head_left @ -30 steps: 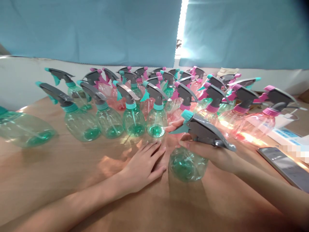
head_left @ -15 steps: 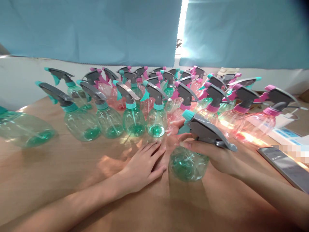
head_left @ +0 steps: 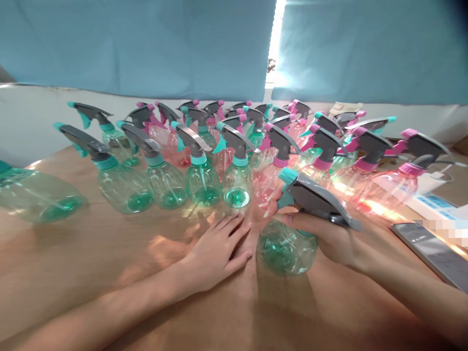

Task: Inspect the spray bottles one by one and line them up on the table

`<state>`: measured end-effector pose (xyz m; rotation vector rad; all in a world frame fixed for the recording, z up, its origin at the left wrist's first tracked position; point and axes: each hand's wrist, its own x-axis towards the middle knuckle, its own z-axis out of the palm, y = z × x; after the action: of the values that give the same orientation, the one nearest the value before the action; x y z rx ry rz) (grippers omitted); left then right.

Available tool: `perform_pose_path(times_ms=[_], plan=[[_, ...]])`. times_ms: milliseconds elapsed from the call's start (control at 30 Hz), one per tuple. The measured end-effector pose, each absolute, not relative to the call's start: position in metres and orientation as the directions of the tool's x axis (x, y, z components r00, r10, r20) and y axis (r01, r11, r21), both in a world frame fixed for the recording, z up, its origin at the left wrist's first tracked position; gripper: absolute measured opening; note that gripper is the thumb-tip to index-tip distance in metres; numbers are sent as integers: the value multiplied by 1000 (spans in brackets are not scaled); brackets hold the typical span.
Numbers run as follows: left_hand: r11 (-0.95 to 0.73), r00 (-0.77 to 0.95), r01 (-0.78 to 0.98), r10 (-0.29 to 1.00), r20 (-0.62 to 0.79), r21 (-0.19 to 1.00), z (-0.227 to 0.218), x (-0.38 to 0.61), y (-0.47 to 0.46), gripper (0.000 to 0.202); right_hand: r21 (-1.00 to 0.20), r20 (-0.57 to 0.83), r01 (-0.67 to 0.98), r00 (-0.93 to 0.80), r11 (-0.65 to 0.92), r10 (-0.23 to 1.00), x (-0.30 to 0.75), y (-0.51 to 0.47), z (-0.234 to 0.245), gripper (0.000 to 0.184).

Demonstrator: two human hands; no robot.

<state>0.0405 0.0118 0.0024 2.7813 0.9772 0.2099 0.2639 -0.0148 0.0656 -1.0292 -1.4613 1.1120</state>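
Observation:
My right hand (head_left: 329,239) grips a green spray bottle (head_left: 287,248) at its neck, just below the grey head. Some fingertips show in front, near the teal trigger; part of the grip is hidden behind the head. The bottle tilts slightly, its base close to the table. To its left, my left hand (head_left: 215,253) lies flat on the wooden table (head_left: 175,317) with fingers apart, holding nothing. Just beyond those fingertips stands another green spray bottle (head_left: 237,187) with a teal collar.
Rows of green and pink spray bottles (head_left: 393,183) stand across the back of the table. At the far left a green bottle (head_left: 44,195) is cut off by the view's edge. A phone (head_left: 431,253) lies on the right, below a white box (head_left: 435,202). Blue curtains (head_left: 146,48) hang behind.
My right fingers have shifted around the trigger, and the held bottle's head has moved slightly right. My left hand has stayed in place.

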Motion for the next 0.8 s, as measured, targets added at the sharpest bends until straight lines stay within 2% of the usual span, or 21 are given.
perform_pose_path(times_ms=[67, 233, 400, 533, 733, 800], plan=[[-762, 771, 608, 634, 67, 223, 3, 40, 12, 53, -976, 194, 63, -168, 206, 967, 266, -14, 63, 2], [-766, 772, 602, 631, 83, 225, 2, 41, 12, 52, -972, 199, 84, -216, 221, 956, 269, -13, 60, 13], [-765, 771, 605, 632, 80, 221, 2, 41, 12, 52, -966, 200, 126, -199, 228, 959, 268, -16, 61, 5], [-768, 772, 602, 629, 84, 219, 2, 40, 12, 52, -971, 193, 112, -158, 212, 968, 263, -18, 68, 12], [-768, 772, 605, 630, 82, 212, 0, 39, 12, 54, -963, 167, 168, -244, 212, 955, 261, -18, 73, 16], [-767, 772, 604, 631, 79, 217, 0, 40, 12, 54, -961, 165, 181, -224, 207, 961, 260, -18, 73, 17]])
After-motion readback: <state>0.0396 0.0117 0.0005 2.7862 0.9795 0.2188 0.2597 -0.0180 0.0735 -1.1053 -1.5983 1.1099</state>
